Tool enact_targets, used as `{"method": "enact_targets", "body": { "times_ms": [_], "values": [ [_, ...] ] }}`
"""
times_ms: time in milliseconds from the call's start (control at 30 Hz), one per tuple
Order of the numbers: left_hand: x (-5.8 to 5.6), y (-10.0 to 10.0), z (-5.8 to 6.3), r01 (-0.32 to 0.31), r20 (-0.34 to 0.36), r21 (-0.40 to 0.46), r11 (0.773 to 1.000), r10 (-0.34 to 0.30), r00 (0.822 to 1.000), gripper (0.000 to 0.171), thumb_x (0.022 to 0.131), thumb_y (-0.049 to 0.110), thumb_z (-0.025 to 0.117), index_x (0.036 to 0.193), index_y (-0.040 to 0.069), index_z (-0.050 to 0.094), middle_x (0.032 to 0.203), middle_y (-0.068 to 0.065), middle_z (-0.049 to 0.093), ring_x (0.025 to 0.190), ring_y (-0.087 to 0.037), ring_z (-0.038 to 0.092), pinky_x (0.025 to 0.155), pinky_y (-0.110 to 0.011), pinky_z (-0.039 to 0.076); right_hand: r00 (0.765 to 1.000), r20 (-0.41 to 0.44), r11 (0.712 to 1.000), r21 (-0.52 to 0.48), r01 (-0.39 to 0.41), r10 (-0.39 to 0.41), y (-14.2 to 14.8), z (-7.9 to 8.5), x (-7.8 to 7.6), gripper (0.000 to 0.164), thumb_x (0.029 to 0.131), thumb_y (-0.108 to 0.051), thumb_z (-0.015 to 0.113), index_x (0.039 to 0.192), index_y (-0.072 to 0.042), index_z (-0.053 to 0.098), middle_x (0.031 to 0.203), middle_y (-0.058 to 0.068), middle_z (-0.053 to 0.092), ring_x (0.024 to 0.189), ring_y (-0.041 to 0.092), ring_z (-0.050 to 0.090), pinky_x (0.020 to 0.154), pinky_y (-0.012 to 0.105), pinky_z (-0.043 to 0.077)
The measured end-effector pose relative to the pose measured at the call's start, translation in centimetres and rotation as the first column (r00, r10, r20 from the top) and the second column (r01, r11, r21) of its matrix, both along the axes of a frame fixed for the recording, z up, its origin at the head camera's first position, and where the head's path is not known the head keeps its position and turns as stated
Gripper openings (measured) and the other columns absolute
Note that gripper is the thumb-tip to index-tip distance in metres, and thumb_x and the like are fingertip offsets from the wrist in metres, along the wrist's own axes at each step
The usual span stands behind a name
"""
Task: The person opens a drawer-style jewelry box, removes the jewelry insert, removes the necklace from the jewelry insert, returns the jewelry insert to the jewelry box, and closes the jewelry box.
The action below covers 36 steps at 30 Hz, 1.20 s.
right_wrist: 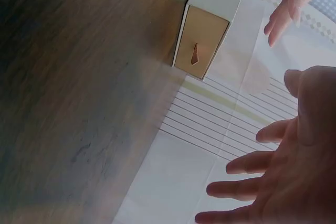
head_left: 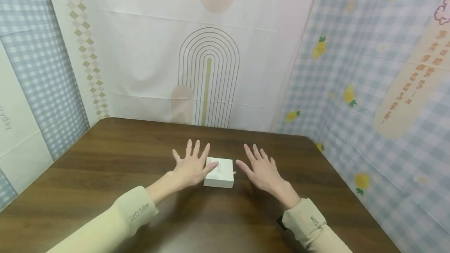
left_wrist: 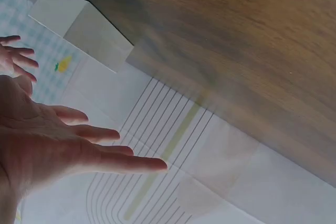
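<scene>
A small white box (head_left: 220, 175) stands on the brown wooden table, with faint print on its top. In the right wrist view its tan drawer front (right_wrist: 202, 40) shows, bearing a small pull tab (right_wrist: 195, 55). My left hand (head_left: 191, 168) hovers at the box's left, fingers spread and straight, its thumb over the box top in the head view. To the right of the box is my right hand (head_left: 264, 173), also with fingers spread, apart from the box. Neither hand holds anything. The left wrist view shows the box's plain white sides (left_wrist: 84, 27).
The wooden table (head_left: 133, 147) extends around the box on all sides. A white cloth with arch lines (head_left: 147, 57) hangs behind its far edge. Blue checked cloth with pineapples (head_left: 337, 69) hangs along the right, and more checked cloth (head_left: 59, 50) on the left.
</scene>
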<state>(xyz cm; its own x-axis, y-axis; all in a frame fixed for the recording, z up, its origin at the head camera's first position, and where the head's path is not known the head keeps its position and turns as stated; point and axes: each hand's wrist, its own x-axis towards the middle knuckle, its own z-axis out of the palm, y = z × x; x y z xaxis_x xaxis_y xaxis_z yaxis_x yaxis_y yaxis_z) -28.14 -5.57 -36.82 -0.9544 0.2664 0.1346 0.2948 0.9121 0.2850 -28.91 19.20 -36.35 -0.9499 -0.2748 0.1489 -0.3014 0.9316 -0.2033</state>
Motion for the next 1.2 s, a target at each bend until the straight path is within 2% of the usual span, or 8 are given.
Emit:
{"method": "enact_targets", "body": {
  "times_ms": [133, 233, 400, 500, 667, 833, 1000, 1200],
  "values": [
    [-0.3, 0.2, -0.1, 0.031, 0.031, -0.013, 0.999, -0.030, 0.999, 0.076, 0.096, 0.063, 0.034, 0.155, 0.017, 0.018, 0.161, -0.021, 0.010, 0.149, -0.044, -0.001, 0.102, -0.081, 0.003, 0.999, -0.039, 1.000, -0.001, -0.014, 0.014, 0.0, 0.1, -0.2, 0.073, 0.098, -0.062, 0.032, 0.155, -0.017, 0.022, 0.157, 0.020, 0.026, 0.141, 0.045, 0.030, 0.108, 0.068, 0.025],
    [-0.7, 0.5, 0.0, 0.088, 0.068, -0.012, 0.996, -0.087, 0.994, 0.078, 0.096, 0.063, 0.036, 0.155, 0.016, 0.018, 0.161, -0.020, 0.013, 0.149, -0.042, 0.000, 0.104, -0.079, 0.003, 0.998, -0.054, 1.000, 0.003, -0.016, 0.016, 0.1, 0.1, -0.4, 0.072, 0.099, -0.060, 0.033, 0.153, -0.014, 0.026, 0.155, 0.021, 0.030, 0.139, 0.046, 0.034, 0.106, 0.067, 0.029],
    [-1.3, 0.9, -0.1, 0.234, 0.157, -0.020, 0.972, -0.228, 0.961, 0.084, 0.092, 0.063, 0.047, 0.155, 0.013, 0.021, 0.162, -0.013, 0.016, 0.150, -0.037, 0.005, 0.109, -0.075, 0.006, 0.999, -0.048, 1.000, 0.023, -0.011, 0.012, 0.2, 0.0, -0.7, 0.070, 0.099, -0.059, 0.033, 0.151, -0.013, 0.032, 0.153, 0.021, 0.035, 0.135, 0.045, 0.040, 0.104, 0.065, 0.033],
    [-1.7, 1.1, -0.2, 0.284, 0.202, -0.024, 0.959, -0.273, 0.941, 0.091, 0.087, 0.063, 0.055, 0.154, 0.011, 0.021, 0.162, -0.013, 0.015, 0.150, -0.036, 0.006, 0.110, -0.073, 0.008, 0.999, -0.048, 1.000, 0.030, -0.010, 0.011, 0.2, -0.1, -0.8, 0.068, 0.099, -0.058, 0.035, 0.148, -0.010, 0.038, 0.148, 0.021, 0.042, 0.130, 0.043, 0.046, 0.102, 0.063, 0.038],
    [-2.4, 1.3, -0.3, 0.301, 0.228, -0.001, 0.954, -0.293, 0.928, 0.098, 0.081, 0.059, 0.067, 0.153, 0.008, 0.024, 0.161, -0.015, 0.019, 0.150, -0.036, 0.013, 0.111, -0.072, 0.011, 0.999, -0.029, 1.000, 0.021, -0.019, 0.020, 0.0, -0.1, -1.2, 0.058, 0.100, -0.049, 0.043, 0.137, -0.005, 0.052, 0.129, 0.021, 0.057, 0.111, 0.036, 0.058, 0.086, 0.053, 0.051],
    [-2.8, 1.1, -0.3, 0.315, 0.223, 0.010, 0.949, -0.309, 0.924, 0.097, 0.080, 0.052, 0.072, 0.152, 0.005, 0.027, 0.159, -0.015, 0.025, 0.147, -0.037, 0.023, 0.111, -0.068, 0.019, 0.995, 0.056, 0.997, -0.021, -0.081, 0.082, -0.4, 0.0, -1.9, 0.039, 0.099, -0.033, 0.053, 0.119, -0.001, 0.064, 0.107, 0.014, 0.066, 0.088, 0.023, 0.063, 0.076, 0.041, 0.054],
    [-2.9, 0.9, -0.4, 0.318, 0.209, 0.014, 0.948, -0.313, 0.926, 0.094, 0.081, 0.048, 0.073, 0.151, 0.004, 0.029, 0.158, -0.015, 0.028, 0.145, -0.039, 0.026, 0.111, -0.066, 0.023, 0.969, 0.156, 0.981, -0.080, -0.180, 0.190, -0.8, -0.3, -2.7, 0.022, 0.098, -0.018, 0.055, 0.103, -0.001, 0.068, 0.079, 0.004, 0.065, 0.061, 0.011, 0.051, 0.059, 0.026, 0.044],
    [-2.9, 1.0, -0.6, 0.319, 0.207, 0.027, 0.947, -0.318, 0.925, 0.091, 0.083, 0.046, 0.072, 0.150, 0.003, 0.029, 0.158, -0.015, 0.029, 0.146, -0.037, 0.025, 0.111, -0.066, 0.023, 0.934, 0.233, 0.961, -0.111, -0.253, 0.273, -1.1, -0.6, -3.6, 0.020, 0.097, -0.011, 0.054, 0.094, 0.001, 0.069, 0.078, 0.013, 0.068, 0.059, 0.010, 0.050, 0.057, 0.023, 0.043]
  ]
}}
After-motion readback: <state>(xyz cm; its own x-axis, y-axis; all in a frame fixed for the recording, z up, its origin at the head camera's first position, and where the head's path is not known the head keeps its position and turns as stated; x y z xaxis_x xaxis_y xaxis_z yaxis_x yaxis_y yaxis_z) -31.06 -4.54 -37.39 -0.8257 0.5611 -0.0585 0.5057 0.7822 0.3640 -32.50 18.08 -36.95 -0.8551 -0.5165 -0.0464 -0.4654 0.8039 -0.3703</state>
